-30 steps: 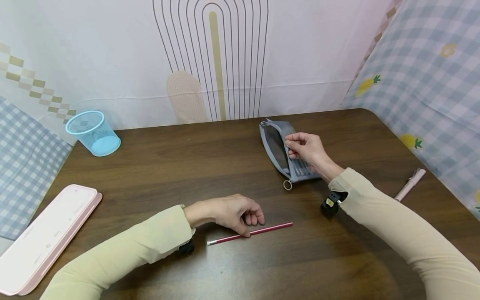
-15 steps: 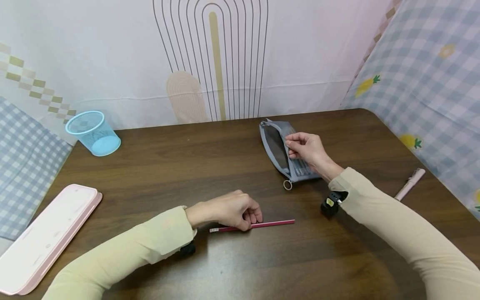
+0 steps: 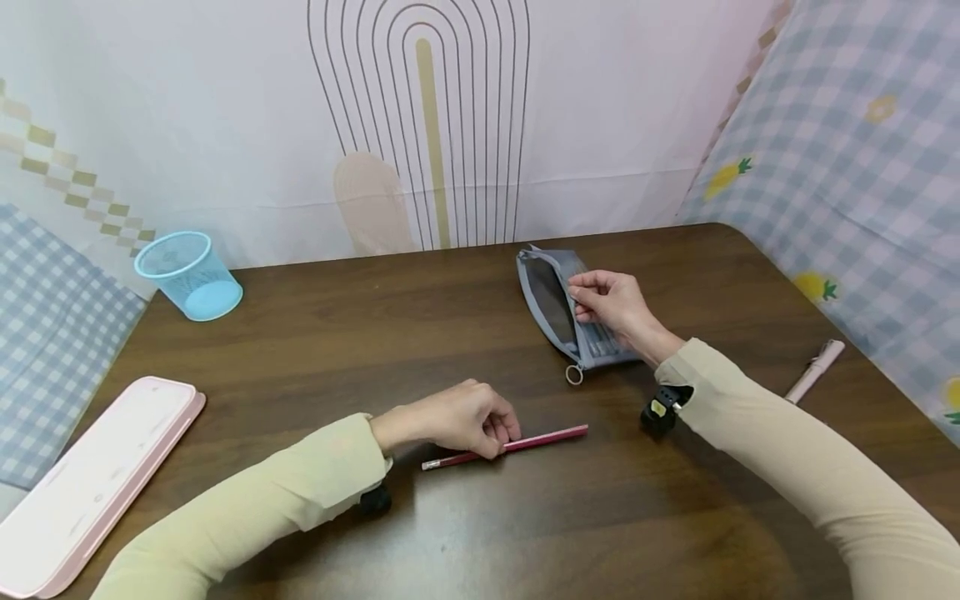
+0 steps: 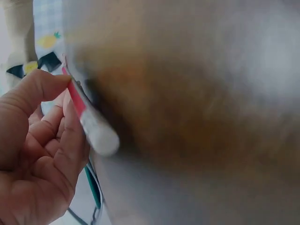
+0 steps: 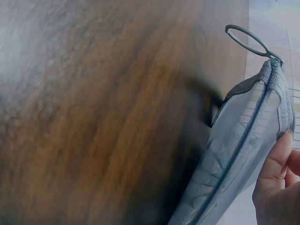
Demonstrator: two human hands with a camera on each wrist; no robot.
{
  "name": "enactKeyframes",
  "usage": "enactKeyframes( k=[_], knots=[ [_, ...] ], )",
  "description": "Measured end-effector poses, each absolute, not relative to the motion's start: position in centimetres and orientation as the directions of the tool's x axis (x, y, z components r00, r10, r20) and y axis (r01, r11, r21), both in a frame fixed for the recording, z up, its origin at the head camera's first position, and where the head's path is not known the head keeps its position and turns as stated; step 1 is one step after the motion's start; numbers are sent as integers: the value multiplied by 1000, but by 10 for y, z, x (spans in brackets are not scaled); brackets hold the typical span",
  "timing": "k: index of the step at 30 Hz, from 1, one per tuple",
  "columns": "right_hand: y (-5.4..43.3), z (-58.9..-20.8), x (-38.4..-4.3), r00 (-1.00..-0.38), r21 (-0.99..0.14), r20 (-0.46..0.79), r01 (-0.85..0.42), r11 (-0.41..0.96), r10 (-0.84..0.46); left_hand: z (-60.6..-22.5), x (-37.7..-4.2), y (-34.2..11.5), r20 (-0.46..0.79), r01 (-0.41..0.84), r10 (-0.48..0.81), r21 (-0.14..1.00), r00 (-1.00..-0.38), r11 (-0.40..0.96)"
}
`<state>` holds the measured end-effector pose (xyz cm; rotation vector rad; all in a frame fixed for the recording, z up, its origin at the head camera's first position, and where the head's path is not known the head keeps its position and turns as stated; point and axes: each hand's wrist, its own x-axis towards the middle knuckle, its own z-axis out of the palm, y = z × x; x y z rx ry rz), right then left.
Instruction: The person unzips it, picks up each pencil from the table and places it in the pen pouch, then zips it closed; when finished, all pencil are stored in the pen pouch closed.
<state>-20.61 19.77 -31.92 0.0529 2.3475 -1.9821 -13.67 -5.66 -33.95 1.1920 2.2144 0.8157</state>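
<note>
A red pencil point(image 3: 551, 437) with a white eraser end is pinched near its middle by my left hand point(image 3: 461, 419), low over the table. In the left wrist view the pencil's eraser point(image 4: 104, 139) points toward the camera, thumb and fingers gripping the shaft behind it. Farther back, my right hand point(image 3: 615, 307) pinches the near edge of a grey-blue zip pouch point(image 3: 600, 340). The pouch's mouth gapes toward the left, and a ring pull point(image 3: 574, 375) hangs from its zip. In the right wrist view the thumb point(image 5: 276, 161) presses the pouch's edge close to the zip.
A light blue mesh pen cup point(image 3: 191, 279) stands at the back left. A pink and white flat case point(image 3: 97, 483) lies along the left side. Near the right edge of the brown table point(image 3: 360, 333) lies a pale pink pen point(image 3: 816, 371), partly behind the right sleeve.
My left hand has raised the pencil slightly and shifted it away from me, and its angle has changed a little. The right hand keeps its grip on the pouch. The head view has tilted slightly.
</note>
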Motion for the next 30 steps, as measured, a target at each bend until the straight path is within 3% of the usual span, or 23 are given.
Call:
enactKeyframes(
  k=[3, 7, 14, 21, 30],
  knots=[
    [197, -320, -207, -997, -983, -70, 66, 170, -20, -336, -148, -62, -177, 422, 827, 792, -533, 441],
    [198, -320, -207, -998, -983, -68, 63, 170, -19, -331, -170, -64, -256, 114, 748, 907, -613, 405],
    [196, -319, -205, -997, -984, -71, 67, 164, -22, -331, -211, -41, -379, -322, 614, 924, -692, 207],
    [194, -320, -206, -998, -983, -63, 58, 176, -18, -336, -236, -2, -398, -450, 515, 893, -759, 29],
    [195, -323, -208, -996, -976, -81, 74, 203, -22, -338, -249, 29, -411, -470, 426, 882, -806, -39]
  ],
)
